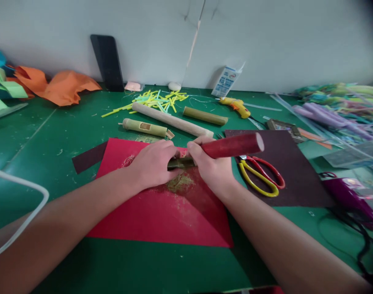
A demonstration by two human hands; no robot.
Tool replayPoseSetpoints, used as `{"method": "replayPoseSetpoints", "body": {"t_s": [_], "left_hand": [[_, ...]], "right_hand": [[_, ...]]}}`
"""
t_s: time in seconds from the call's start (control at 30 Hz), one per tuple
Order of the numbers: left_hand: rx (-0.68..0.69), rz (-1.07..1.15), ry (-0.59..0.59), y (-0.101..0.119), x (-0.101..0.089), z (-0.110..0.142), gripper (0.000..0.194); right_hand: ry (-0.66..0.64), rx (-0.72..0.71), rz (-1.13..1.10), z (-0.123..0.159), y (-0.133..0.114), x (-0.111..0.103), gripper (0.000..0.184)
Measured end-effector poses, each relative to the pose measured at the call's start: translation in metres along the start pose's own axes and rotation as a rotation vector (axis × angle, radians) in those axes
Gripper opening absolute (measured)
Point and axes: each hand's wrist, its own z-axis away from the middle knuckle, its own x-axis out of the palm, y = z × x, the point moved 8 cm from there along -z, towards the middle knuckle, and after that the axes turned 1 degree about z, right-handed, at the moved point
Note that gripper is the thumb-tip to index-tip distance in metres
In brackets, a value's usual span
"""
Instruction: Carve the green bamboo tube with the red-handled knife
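Note:
My left hand (152, 163) is closed around one end of a short green bamboo piece (180, 163), held just above a red sheet (149, 216). My right hand (209, 165) grips a tool with a thick red handle (235, 145) and presses against the bamboo's other end. The tool's working end is hidden between my hands. A small heap of greenish shavings (180, 183) lies on the red sheet right below the bamboo.
On the green mat (52, 134) lie a pale wooden dowel (171, 119), two more bamboo pieces (145, 127) (205, 116), cut yellow-green straws (157, 100), a glue gun (235, 105) and yellow-and-red scissors (260, 173) on a dark sheet (296, 171). A phone (107, 61) leans on the wall; orange paper (61, 85) sits left.

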Motion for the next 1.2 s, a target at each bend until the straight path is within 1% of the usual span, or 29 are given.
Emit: {"method": "replayPoseSetpoints", "body": {"t_s": [0.17,0.27,0.37,0.47,0.57,0.83,1.03,1.2], "left_hand": [[-0.057,-0.026,0.012,0.000,-0.006,0.001,0.025],[-0.080,-0.065,-0.015,-0.001,-0.009,0.002,0.021],[-0.087,-0.046,-0.024,-0.002,-0.007,0.001,0.019],[-0.075,-0.002,-0.022,-0.002,-0.003,0.000,0.020],[-0.065,0.015,-0.020,-0.003,-0.001,0.000,0.024],[0.015,-0.065,0.013,0.004,0.000,-0.001,0.024],[0.001,-0.078,-0.012,0.001,0.002,-0.001,0.029],[-0.019,0.000,-0.016,-0.006,0.004,-0.004,0.031]], "right_hand": [[-0.037,0.032,-0.069,0.000,0.003,0.008,0.029],[-0.049,0.051,-0.036,0.000,0.004,0.009,0.028],[-0.083,0.072,-0.016,0.001,0.003,0.012,0.027],[-0.102,0.068,-0.027,0.002,0.001,0.014,0.027],[-0.087,0.050,-0.005,0.001,0.000,0.013,0.027],[-0.090,0.029,0.017,-0.001,0.000,0.016,0.024],[-0.110,0.031,0.033,-0.002,0.000,0.019,0.025],[-0.117,0.025,-0.009,-0.002,0.000,0.022,0.024]]}}
